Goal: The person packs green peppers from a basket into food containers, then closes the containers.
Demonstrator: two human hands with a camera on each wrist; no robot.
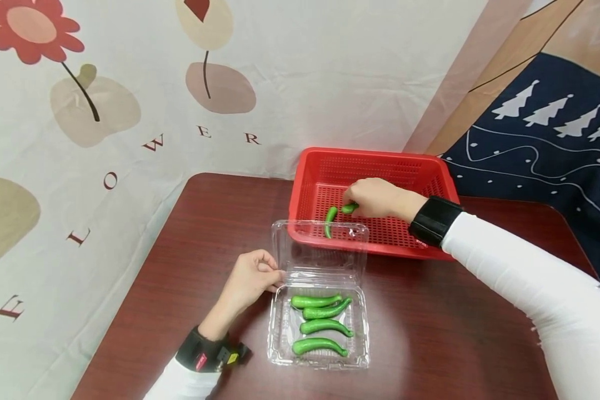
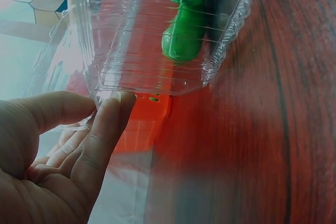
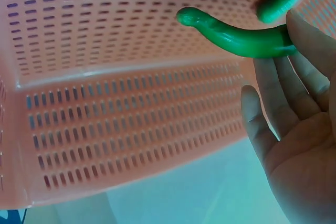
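Note:
In the head view my right hand [image 1: 375,198] reaches into the red basket [image 1: 370,249] and holds a green chili pepper [image 1: 350,208]. The right wrist view shows that pepper [image 3: 236,40] pinched between thumb and fingers, its stem end sticking out. A second pepper [image 1: 328,222] lies on the basket floor just left of it. My left hand [image 1: 250,276] pinches the hinge-side edge of a clear plastic clamshell box [image 1: 276,333], as the left wrist view confirms. Several green peppers [image 1: 325,326] lie side by side in its base. The box's transparent lid [image 1: 320,250] stands raised.
The box and basket rest on a dark reddish-brown table [image 1: 190,244]. The raised lid overlaps the basket's near rim in the head view. Behind the table hangs a white cloth [image 1: 330,72] with printed flowers, and a navy tree-patterned cloth [image 1: 545,139] is at right.

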